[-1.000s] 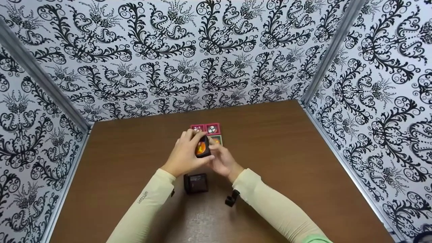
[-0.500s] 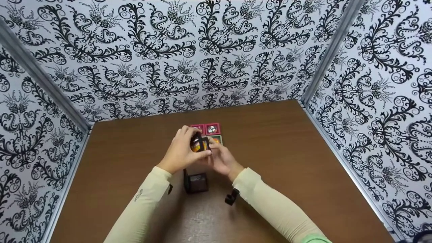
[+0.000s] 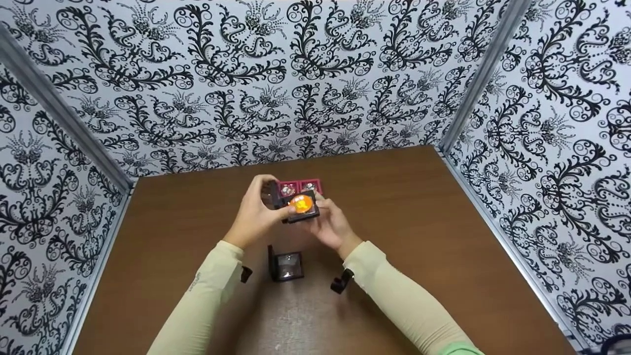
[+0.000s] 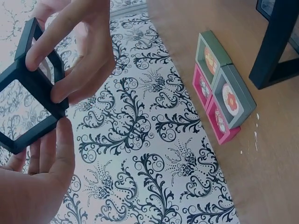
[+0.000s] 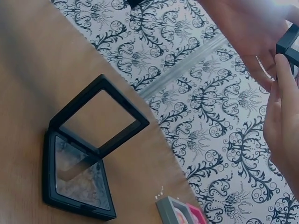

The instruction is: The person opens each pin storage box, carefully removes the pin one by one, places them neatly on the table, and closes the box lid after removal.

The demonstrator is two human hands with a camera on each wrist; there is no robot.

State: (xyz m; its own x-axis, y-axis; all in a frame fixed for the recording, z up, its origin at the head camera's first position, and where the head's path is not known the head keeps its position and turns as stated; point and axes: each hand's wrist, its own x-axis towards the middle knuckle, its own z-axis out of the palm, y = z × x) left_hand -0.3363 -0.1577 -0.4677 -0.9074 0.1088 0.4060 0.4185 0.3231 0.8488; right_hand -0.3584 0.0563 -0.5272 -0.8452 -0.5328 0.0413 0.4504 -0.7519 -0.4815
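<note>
Between both hands, above the table, is a black hinged display frame with clear windows [image 3: 308, 215], its two halves spread apart. A bright orange round piece [image 3: 301, 203] shows in its lower half. My left hand [image 3: 254, 212] grips the left side, the thumb over the near edge by the orange piece. My right hand [image 3: 333, 224] holds the right side from below. In the left wrist view the right hand's fingers [image 4: 74, 56] pinch the frame near its hinge, while the left hand [image 4: 37, 177] supports it. The right wrist view shows only a corner of this frame [image 5: 287, 49].
A second black display frame [image 3: 301, 266] stands open on the brown table [image 3: 197, 212], nearer the person. Behind the hands are two pink boxes [image 4: 223, 135], a grey box [image 4: 243, 105] and a green box [image 4: 212, 42], with round pieces inside. Patterned walls [image 3: 315, 74] enclose the table.
The left hand has shifted left and slightly away, swinging one half of the held frame open. The orange piece now faces up. The frame on the table has stayed put.
</note>
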